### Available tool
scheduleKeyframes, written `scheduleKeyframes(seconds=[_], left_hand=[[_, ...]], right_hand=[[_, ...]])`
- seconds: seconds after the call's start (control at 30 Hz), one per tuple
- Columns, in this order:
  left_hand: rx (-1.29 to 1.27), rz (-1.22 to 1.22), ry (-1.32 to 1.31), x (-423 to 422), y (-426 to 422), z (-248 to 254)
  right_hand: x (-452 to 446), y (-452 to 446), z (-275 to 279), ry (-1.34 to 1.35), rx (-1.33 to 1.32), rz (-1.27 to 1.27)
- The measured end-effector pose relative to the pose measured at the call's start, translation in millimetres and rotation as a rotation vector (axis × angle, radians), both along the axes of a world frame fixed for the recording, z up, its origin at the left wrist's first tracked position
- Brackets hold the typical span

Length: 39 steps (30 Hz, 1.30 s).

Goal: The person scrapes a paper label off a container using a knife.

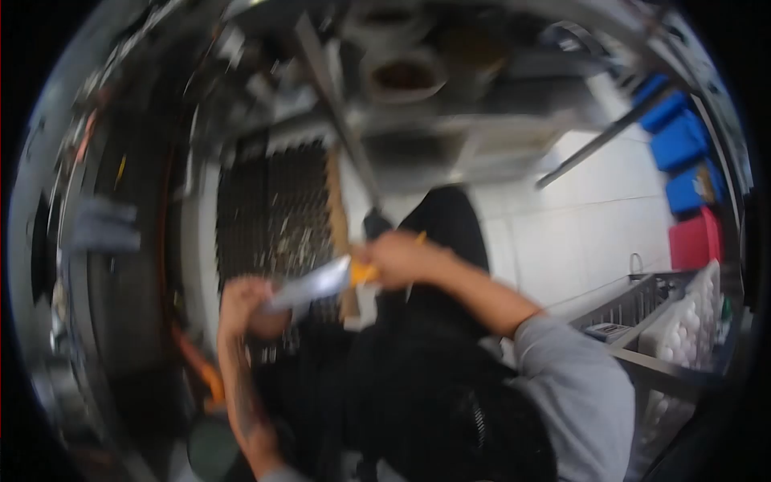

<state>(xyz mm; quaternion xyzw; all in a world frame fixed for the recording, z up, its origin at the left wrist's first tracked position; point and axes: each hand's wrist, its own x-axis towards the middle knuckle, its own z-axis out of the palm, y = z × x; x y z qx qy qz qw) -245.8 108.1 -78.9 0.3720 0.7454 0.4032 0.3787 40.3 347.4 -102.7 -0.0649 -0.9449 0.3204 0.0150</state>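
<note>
My right hand [401, 259] is closed around the yellow handle of a knife [313, 283], held in front of my body. The wide, pale blade points left and is smeared by motion. My left hand [243, 301] is at the blade's far end, its fingers curled together. Beside those fingers is a roundish brownish shape [271, 321]; blur hides whether it is a held item or part of the hand. Whether my left fingers touch the blade cannot be made out.
A dark slotted mat [273, 201] lies on the pale tiled floor [570, 217]. Ahead, a bowl of food [404, 78] stands on a metal counter. Blue bins [679, 143] and a red bin [695, 241] are on the right, above an egg tray [683, 321] on a metal rack.
</note>
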Motion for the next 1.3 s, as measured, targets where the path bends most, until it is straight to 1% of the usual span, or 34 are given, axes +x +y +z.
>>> scheduleKeyframes(seconds=[0.03, 0.07, 0.1, 0.13, 0.17, 0.2, 0.23, 0.3, 0.33, 0.4, 0.43, 0.5, 0.57, 0.63, 0.67, 0.73, 0.8, 0.83, 0.87, 0.9, 0.97, 1.03, 1.1, 1.13, 1.17, 1.23, 1.3], left_hand=[[0.026, 0.066, -0.096, -7, -2, 8], [-0.058, 0.171, -0.071, -22, -10, -1], [-0.173, 0.265, 0.028, -27, -11, 7], [-0.151, 0.302, 0.105, -38, -21, -1], [-0.190, 0.423, 0.135, -54, -30, -7], [-0.219, 0.504, 0.234, -63, -40, -10], [-0.246, 0.526, 0.409, -85, -58, -24], [-0.569, 0.607, 0.688, -114, -92, -40], [-0.576, 0.609, 0.695, -125, -111, -55], [-0.438, 0.460, 1.070, -123, -125, -61], [-0.439, 0.457, 1.072, -127, -127, -65], [-0.054, 0.382, 0.637, -66, -73, -18], [0.008, 0.201, 0.234, -19, -33, 16], [-0.102, -0.061, 0.033, 2, -12, 24], [-0.105, -0.051, 0.032, 8, -5, 23], [-0.224, -0.321, -0.018, 14, 6, 19], [-0.242, -0.347, -0.035, 10, 7, 4], [-0.257, -0.371, -0.053, 9, 5, -7], [-0.037, -0.248, -0.165, 5, -2, -21], [-0.045, -0.256, -0.165, -1, -4, -23], [-0.194, 0.229, -0.046, -15, -10, -21], [-0.182, 0.191, -0.086, -21, -17, -19], [-0.064, 0.078, -0.173, -10, -21, -6], [-0.057, 0.018, -0.218, -10, -23, -7], [-0.062, 0.024, -0.213, -11, -26, -2], [-0.202, -0.101, -0.145, -11, -29, 8], [-0.187, -0.107, -0.153, -12, -35, 3]], right_hand=[[0, 0, 8, -0.006, -0.042, -0.021], [3, 0, 10, 0.007, -0.069, -0.069], [2, 1, 1, 0.048, -0.075, -0.096], [3, -2, 6, 0.029, -0.081, -0.104], [0, -1, 13, 0.016, -0.067, -0.127], [-1, 0, 12, 0.030, -0.079, -0.124], [0, 0, 12, 0.046, -0.086, -0.129], [-2, 1, 11, 0.063, -0.126, -0.126], [-2, 1, 11, 0.052, -0.120, -0.122], [-5, 0, 11, 0.017, -0.116, -0.124], [-7, 1, 9, 0.018, -0.118, -0.126], [-9, -1, 5, 0.013, -0.109, -0.113], [-12, -5, 8, -0.017, -0.103, -0.094], [-15, -11, 12, -0.037, -0.095, -0.072], [-17, -13, 14, -0.045, -0.098, -0.048], [-17, -18, 14, -0.053, -0.105, -0.026], [-16, -21, 12, -0.019, -0.105, 0.037], [-15, -21, 12, -0.015, -0.109, 0.027], [-14, -20, 12, -0.003, -0.121, 0.032], [-13, -19, 12, 0.006, -0.134, 0.039], [-10, -19, 9, -0.003, -0.128, 0.019], [-10, -17, 8, -0.010, -0.113, 0.009], [-11, -16, 7, -0.024, -0.106, 0.022], [-12, -15, 7, -0.020, -0.111, 0.030], [-12, -14, 6, -0.009, -0.117, 0.030], [-13, -14, 6, 0.003, -0.127, 0.027], [-12, -13, 8, -0.026, -0.129, 0.011]])
